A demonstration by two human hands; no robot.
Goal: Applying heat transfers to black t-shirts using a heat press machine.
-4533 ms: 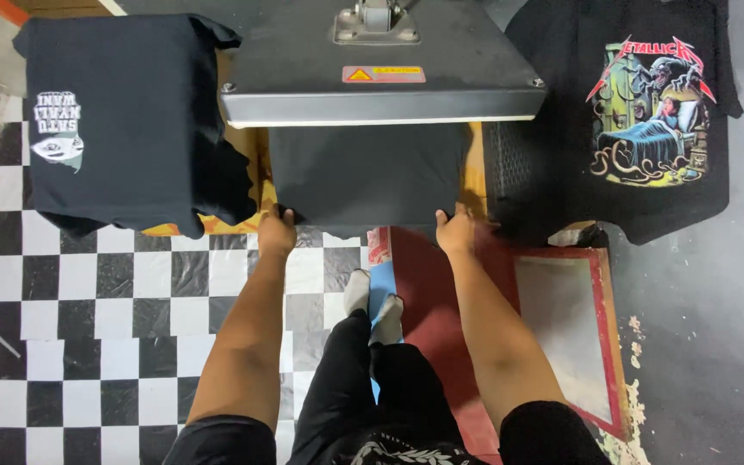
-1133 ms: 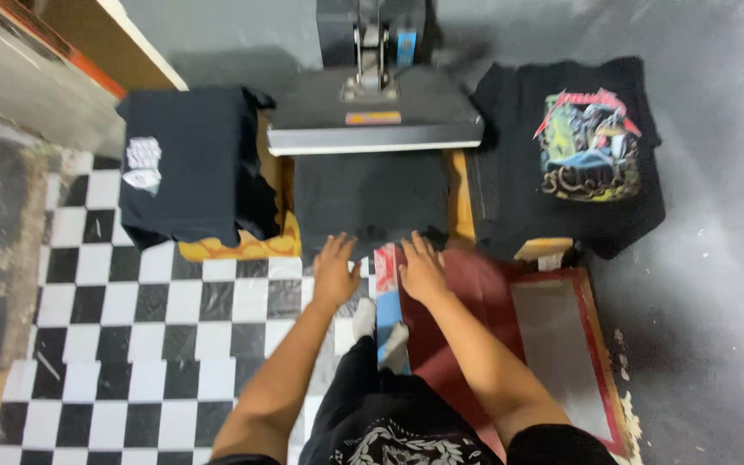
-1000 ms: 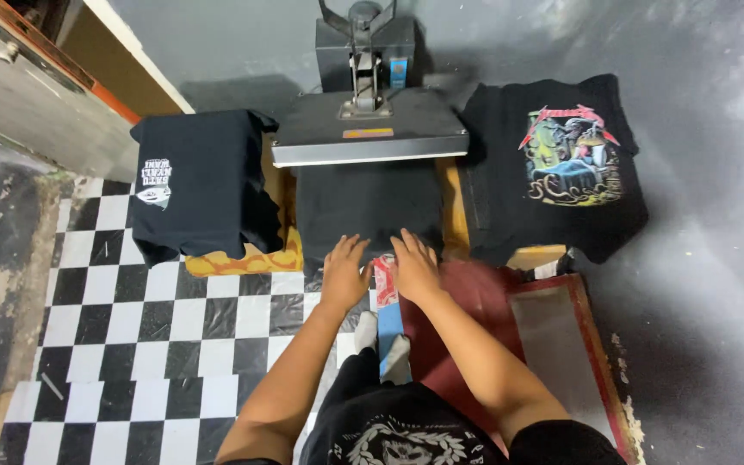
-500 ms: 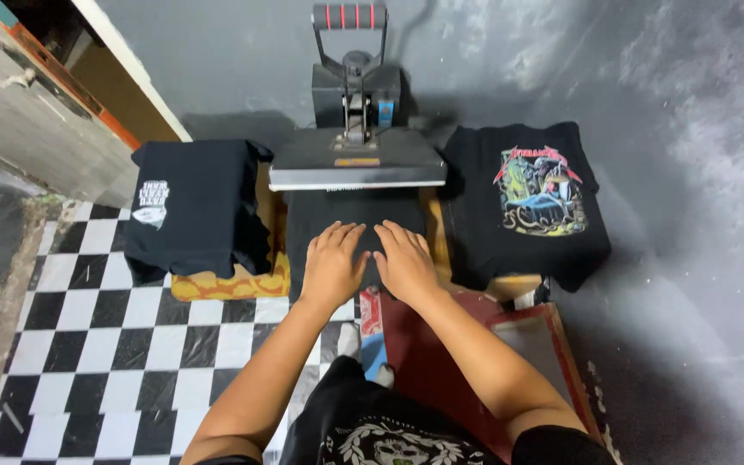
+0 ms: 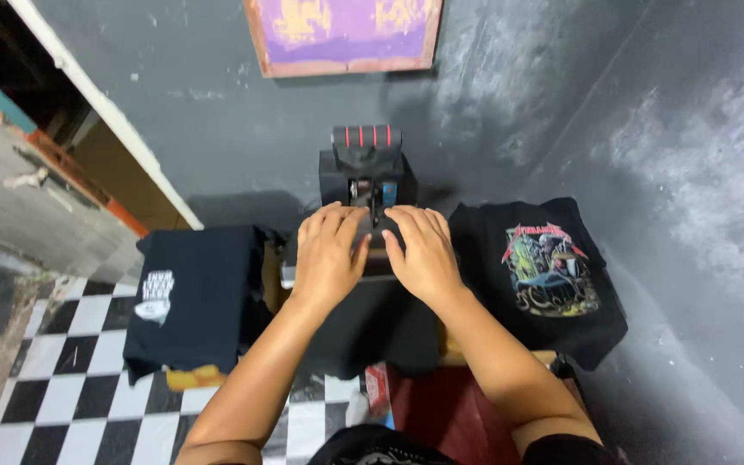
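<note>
From the head view, your left hand (image 5: 329, 254) and right hand (image 5: 424, 254) are both raised side by side, fingers spread and grasping nothing, palms down over the heat press (image 5: 368, 185), whose red-striped handle stands just beyond your fingertips. The dark shirt (image 5: 372, 323) lies flat on the platen directly beneath and behind your wrists, plain and smooth, seemingly laid out for pressing. A folded black shirt (image 5: 195, 297) sits left of your left hand, a printed black shirt (image 5: 544, 275) right of your right.
</note>
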